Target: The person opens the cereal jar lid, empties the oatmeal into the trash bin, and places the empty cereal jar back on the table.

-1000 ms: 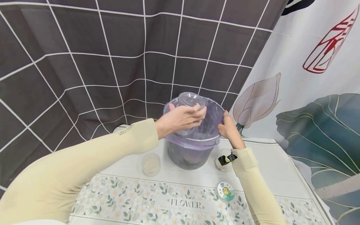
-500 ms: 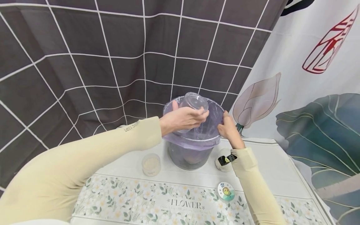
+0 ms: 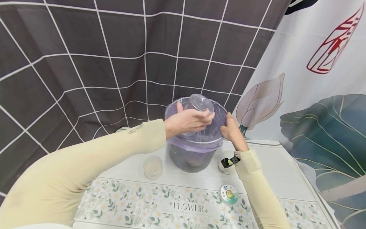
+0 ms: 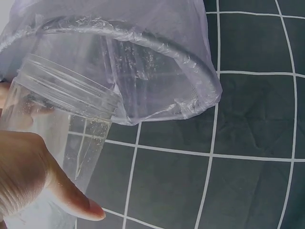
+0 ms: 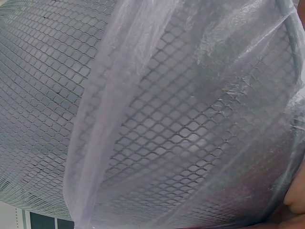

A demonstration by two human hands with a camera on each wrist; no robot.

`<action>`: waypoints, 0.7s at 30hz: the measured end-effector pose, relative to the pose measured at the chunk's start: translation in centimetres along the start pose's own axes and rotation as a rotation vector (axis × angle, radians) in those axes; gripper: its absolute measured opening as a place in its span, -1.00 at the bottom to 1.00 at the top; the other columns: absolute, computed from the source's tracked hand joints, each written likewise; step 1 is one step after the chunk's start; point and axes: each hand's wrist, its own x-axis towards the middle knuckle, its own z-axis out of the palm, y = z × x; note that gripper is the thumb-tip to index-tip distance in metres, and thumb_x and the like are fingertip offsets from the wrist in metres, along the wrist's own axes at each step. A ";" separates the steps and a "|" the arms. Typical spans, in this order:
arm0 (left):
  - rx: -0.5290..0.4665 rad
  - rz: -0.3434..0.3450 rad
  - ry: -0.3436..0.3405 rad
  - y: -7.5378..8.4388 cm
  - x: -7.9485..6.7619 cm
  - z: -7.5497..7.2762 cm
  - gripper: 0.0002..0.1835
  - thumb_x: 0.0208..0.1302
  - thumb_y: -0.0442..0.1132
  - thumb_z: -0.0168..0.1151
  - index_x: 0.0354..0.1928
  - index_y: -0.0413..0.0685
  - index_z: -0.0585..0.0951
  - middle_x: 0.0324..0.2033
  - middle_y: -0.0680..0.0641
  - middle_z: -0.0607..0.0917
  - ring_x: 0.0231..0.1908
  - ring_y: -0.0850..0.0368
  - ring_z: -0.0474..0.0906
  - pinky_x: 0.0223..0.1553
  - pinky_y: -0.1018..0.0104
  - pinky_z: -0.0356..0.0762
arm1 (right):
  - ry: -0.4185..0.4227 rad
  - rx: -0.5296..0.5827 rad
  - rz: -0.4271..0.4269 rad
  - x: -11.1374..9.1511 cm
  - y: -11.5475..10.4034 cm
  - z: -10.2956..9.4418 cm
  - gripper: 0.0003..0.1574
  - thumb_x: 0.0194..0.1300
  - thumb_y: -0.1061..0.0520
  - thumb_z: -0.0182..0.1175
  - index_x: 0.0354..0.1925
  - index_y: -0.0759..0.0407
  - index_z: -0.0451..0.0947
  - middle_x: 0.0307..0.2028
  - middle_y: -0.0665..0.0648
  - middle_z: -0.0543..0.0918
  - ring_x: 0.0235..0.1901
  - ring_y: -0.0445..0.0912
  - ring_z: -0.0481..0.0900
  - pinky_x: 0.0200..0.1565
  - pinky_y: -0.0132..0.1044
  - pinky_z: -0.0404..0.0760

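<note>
My left hand (image 3: 191, 122) grips a clear plastic jar (image 3: 201, 103), tilted with its base up and its mouth down over the bin's opening. In the left wrist view the jar's threaded mouth (image 4: 69, 88) lies close to the bag-covered rim, and pale specks cling inside its wall. My right hand (image 3: 232, 131) pinches the right side of the rim of a grey mesh waste bin (image 3: 192, 160). A thin purple bin bag (image 3: 215, 124) lines it and folds over its rim. The right wrist view shows mesh through the bag (image 5: 167, 109), with part of my right hand at the edge.
A clear jar (image 3: 153, 167) with pale contents stands left of the bin. Another jar (image 3: 226, 168) stands by my right wrist, partly hidden. A round printed lid (image 3: 229, 194) lies on the flowered tablecloth (image 3: 128, 203). A dark checked curtain (image 3: 123, 73) hangs behind.
My left hand has shifted slightly right with the jar, whose base has moved right and tipped further. My right hand stays at the rim.
</note>
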 end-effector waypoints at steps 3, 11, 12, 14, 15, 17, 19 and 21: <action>0.000 -0.014 -0.006 0.1 -0.1 0.1 0.15 -0.71 -0.82 0.35 0.14 0.01 0.24 0.18 -0.14 0.27 0.28 -0.05 0.02 0.17 0.14 0.06 | 0.003 -0.003 -0.004 0.0 -0.1 0.1 -0.05 -0.08 0.38 -0.20 0.28 0.65 -0.29 0.25 0.63 -0.02 0.28 0.31 0.02 0.31 0.03 0.04; -0.050 -0.093 -0.024 0.6 -0.7 0.4 0.14 -0.69 -0.81 0.34 0.17 0.00 0.28 0.21 -0.14 0.29 0.28 -0.05 0.04 0.21 0.13 0.02 | -0.003 0.000 0.006 -0.1 -0.1 0.2 -0.07 -0.04 0.38 -0.20 0.29 0.64 -0.30 0.25 0.62 -0.02 0.29 0.30 0.02 0.32 0.03 0.04; -0.066 -0.114 -0.023 0.6 -0.9 0.4 0.14 -0.69 -0.81 0.33 0.17 0.02 0.28 0.21 -0.13 0.30 0.28 -0.04 0.05 0.21 0.14 0.02 | -0.006 -0.001 0.009 -0.1 -0.1 0.2 -0.07 -0.03 0.38 -0.20 0.29 0.63 -0.30 0.26 0.62 -0.02 0.29 0.30 0.02 0.32 0.03 0.03; -0.091 -0.158 -0.022 0.5 -1.2 0.5 0.16 -0.68 -0.81 0.33 0.19 0.05 0.28 0.21 -0.10 0.31 0.28 -0.02 0.05 0.20 0.15 0.01 | -0.009 0.001 0.015 -0.1 -0.2 0.1 -0.07 -0.02 0.37 -0.19 0.30 0.62 -0.31 0.26 0.62 -0.02 0.29 0.30 0.01 0.32 0.03 0.02; -0.098 -0.176 -0.026 0.3 -1.4 0.5 0.16 -0.68 -0.80 0.34 0.20 0.05 0.27 0.22 -0.10 0.31 0.28 -0.02 0.06 0.19 0.15 0.01 | -0.009 0.001 0.015 -0.1 -0.1 0.1 -0.07 -0.02 0.37 -0.19 0.30 0.62 -0.31 0.26 0.62 -0.02 0.29 0.30 0.01 0.32 0.03 0.01; -0.117 -0.219 -0.027 0.1 -1.8 0.6 0.15 -0.65 -0.79 0.34 0.20 0.06 0.27 0.21 -0.09 0.31 0.27 -0.02 0.07 0.17 0.16 0.01 | -0.009 0.000 0.016 -0.2 -0.1 0.1 -0.06 -0.02 0.37 -0.20 0.30 0.61 -0.32 0.25 0.62 -0.01 0.29 0.31 0.02 0.32 0.03 0.02; -0.134 -0.258 -0.034 0.0 -2.1 0.7 0.14 -0.62 -0.78 0.33 0.21 0.05 0.25 0.20 -0.09 0.31 0.27 -0.02 0.08 0.17 0.16 0.02 | -0.006 0.001 0.013 -0.2 -0.2 0.1 -0.05 -0.03 0.36 -0.20 0.30 0.61 -0.31 0.26 0.62 0.00 0.29 0.30 0.02 0.32 0.03 0.02; -0.155 -0.299 -0.044 0.0 -2.5 0.7 0.12 -0.58 -0.76 0.33 0.22 0.05 0.25 0.21 -0.10 0.31 0.26 -0.02 0.09 0.18 0.16 0.02 | -0.006 0.005 0.007 -0.2 -0.2 0.1 -0.06 -0.04 0.36 -0.20 0.30 0.61 -0.31 0.26 0.62 -0.01 0.29 0.30 0.02 0.32 0.03 0.02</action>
